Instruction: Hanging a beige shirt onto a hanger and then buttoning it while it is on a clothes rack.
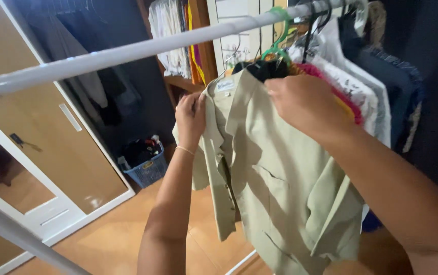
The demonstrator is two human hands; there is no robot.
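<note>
Head view. At centre frame we hang a pale green shirt [275, 183] from a green hanger [278, 43], hooked over the white rail [142, 48] that runs from the left edge to the upper right. Our left hand [191, 119], left of centre, pinches the shirt's left shoulder and collar edge, fingers closed on the cloth. Our right hand [305, 104], right of centre, lies curled over the right shoulder; we cannot tell whether it grips or only rests there. Upper right: more hung clothes [361, 81], touching the shirt. Lower left of centre: a blue basket [147, 170] on the tiled floor [117, 234], beside a sliding wardrobe door [61, 147].
</note>
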